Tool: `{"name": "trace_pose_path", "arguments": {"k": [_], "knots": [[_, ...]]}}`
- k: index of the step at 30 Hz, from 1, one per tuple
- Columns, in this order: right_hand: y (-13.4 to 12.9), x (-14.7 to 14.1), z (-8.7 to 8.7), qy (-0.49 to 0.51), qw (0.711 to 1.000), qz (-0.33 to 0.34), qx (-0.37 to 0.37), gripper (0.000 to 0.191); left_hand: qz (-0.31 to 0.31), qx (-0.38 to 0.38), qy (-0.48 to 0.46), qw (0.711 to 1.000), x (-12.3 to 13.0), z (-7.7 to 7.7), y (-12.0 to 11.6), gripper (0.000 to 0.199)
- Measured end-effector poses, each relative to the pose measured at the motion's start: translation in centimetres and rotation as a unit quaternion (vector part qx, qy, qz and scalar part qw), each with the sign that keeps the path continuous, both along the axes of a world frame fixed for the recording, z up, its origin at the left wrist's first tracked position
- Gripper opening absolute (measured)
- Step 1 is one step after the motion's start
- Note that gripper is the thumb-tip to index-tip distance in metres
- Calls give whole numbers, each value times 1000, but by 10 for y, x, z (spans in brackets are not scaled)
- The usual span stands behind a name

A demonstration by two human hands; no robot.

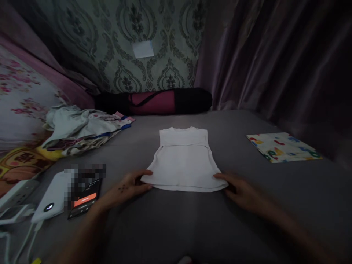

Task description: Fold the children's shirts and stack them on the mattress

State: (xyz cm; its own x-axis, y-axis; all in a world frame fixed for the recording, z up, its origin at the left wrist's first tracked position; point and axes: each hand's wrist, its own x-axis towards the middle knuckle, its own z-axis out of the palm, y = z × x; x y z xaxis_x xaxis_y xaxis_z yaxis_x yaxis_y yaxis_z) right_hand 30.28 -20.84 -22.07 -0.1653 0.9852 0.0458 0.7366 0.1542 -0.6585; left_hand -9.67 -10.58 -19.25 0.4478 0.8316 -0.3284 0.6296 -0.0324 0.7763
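Note:
A small white sleeveless top [183, 165] lies spread on the grey sheet in front of me, its neckline pointing away and its wider hem toward me. A crosswise fold or seam runs over its upper part. My left hand [132, 187] pinches the hem's left corner between thumb and fingers. At the opposite corner, my right hand [239, 190] grips the hem in the same way, its thumb partly hidden in shadow. The hem looks slightly lifted between the two hands.
A folded letter-print cloth [284, 146] lies to the right. Clothes are piled [85, 126] at left, near a phone [86, 198], a white power bank [53, 196] and a power strip [19, 192] with cables. Behind lies a black-and-maroon roll bag [154, 102], beside curtains [264, 55].

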Motion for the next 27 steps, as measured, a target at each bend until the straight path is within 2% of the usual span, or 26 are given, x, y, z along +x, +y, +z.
{"name": "trace_pose_path", "arguments": {"k": [3,6,9,14,18,22,27], "knots": [[2,7,-8,-52,996,-3,69,42,-16,43,22,999,-8,-9,0,58],[2,9,-6,-88,991,10,99,37,-35,128,35,991,-11,-16,2,44],[3,7,0,-113,986,40,114,34,-77,217,22,973,-8,-16,6,31],[6,9,3,-162,966,64,193,30,-111,287,30,951,-3,-14,14,27],[8,18,-4,-171,954,101,224,33,-131,300,20,945,-9,-14,18,28],[10,26,-9,-181,951,126,216,37,-145,301,24,942,-11,-11,19,27],[22,21,2,-130,965,130,187,28,-160,251,23,954,-2,-1,26,20]]}}
